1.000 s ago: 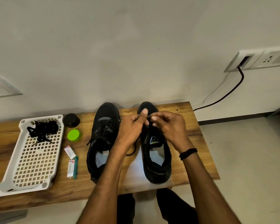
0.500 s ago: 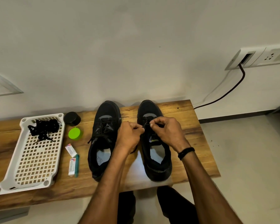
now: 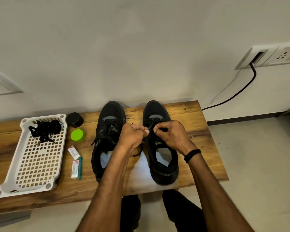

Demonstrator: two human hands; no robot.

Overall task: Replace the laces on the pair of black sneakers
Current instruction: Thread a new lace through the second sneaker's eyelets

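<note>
Over the right-hand sneaker point(image 3: 164, 166), standing toe-to-wall on the counter point(image 3: 199, 139) beside its mate point(image 3: 107, 118), the left hand point(image 3: 132, 136) and right hand point(image 3: 171, 136) meet — each with a tight pinching grip on the black lace point(image 3: 150, 127), likely to steer its tip into an eyelet.

Sneakers point(image 3: 110, 114) on bench point(image 3: 192, 131); tray point(image 3: 23, 191) left, seemingly holding laces point(image 3: 45, 129)

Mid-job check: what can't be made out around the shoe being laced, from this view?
Head view:
Eyelets of right shoe: hidden under left hand and right hand; lacing progress unclear.
Path of lace: black on black, lost.
Print on boxes: too small to read.
Inner side of left shoe: covered by left forearm.
</note>
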